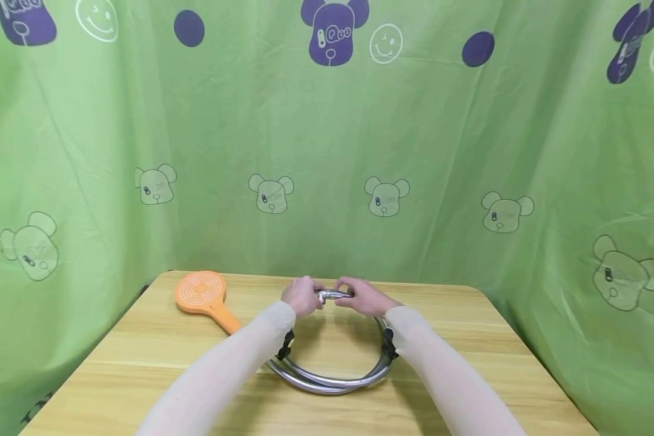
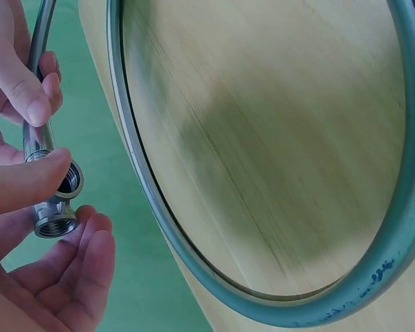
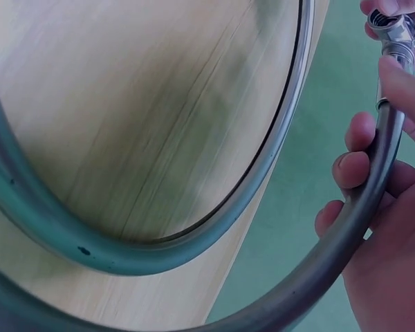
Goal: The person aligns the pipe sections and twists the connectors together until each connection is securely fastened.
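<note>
My left hand holds a small chrome tee-shaped pipe fitting, its thumb across the body and its fingers below. Two threaded openings of the fitting show in the left wrist view. With curled fingers my right hand grips a grey metallic shower hose close to its end. That end meets the fitting; whether it is screwed tight I cannot tell. The rest of the hose loops toward the front of the table. An orange shower head lies at the left, its handle partly hidden behind my left forearm.
The light wooden table has its far edge just beyond my hands. Green printed curtain surrounds the table at the back and both sides. A dark strap is around my left wrist, another strap around my right.
</note>
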`<control>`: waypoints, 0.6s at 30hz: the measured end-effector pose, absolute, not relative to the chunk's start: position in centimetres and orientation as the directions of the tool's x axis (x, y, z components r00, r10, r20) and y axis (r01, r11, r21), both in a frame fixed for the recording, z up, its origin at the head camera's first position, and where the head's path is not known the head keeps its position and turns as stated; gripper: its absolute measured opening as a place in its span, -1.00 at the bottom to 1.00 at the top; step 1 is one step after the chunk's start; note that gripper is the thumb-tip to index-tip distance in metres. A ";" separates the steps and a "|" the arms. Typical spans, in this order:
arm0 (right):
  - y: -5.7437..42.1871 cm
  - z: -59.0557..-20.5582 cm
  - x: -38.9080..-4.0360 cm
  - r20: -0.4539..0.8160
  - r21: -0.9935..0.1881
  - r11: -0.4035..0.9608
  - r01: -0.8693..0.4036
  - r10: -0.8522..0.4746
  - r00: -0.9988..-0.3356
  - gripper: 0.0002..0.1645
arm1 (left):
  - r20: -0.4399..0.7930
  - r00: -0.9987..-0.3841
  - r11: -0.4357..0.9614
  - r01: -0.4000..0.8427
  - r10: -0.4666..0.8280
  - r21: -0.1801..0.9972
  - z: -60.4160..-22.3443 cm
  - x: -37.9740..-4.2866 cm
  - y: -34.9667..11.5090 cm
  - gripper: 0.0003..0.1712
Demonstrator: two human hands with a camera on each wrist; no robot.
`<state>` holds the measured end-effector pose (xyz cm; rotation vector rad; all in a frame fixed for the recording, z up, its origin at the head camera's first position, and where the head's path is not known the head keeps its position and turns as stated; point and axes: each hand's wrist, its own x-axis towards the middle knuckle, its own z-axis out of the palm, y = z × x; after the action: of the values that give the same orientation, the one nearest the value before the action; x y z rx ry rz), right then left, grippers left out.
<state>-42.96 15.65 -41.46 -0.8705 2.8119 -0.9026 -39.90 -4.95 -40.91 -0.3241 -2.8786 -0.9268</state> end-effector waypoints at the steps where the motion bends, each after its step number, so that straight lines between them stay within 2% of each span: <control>1: 15.6 -41.4 -43.0 0.112 -0.549 0.671 -0.499 -0.532 -0.839 -0.76 | 0.160 -0.973 0.792 0.231 0.169 0.565 -40.9 -39.9 -5.0 -0.53; 18: 15.4 -41.7 -43.2 0.121 -0.538 0.680 -0.498 -0.523 -0.844 -0.87 | 0.180 -0.972 0.793 0.230 0.154 0.564 -40.9 -39.7 -5.0 -0.57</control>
<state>-43.17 15.37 -41.65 -0.8635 2.8405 -0.8902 -39.68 -4.99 -40.87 -0.3068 -2.8557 -0.9226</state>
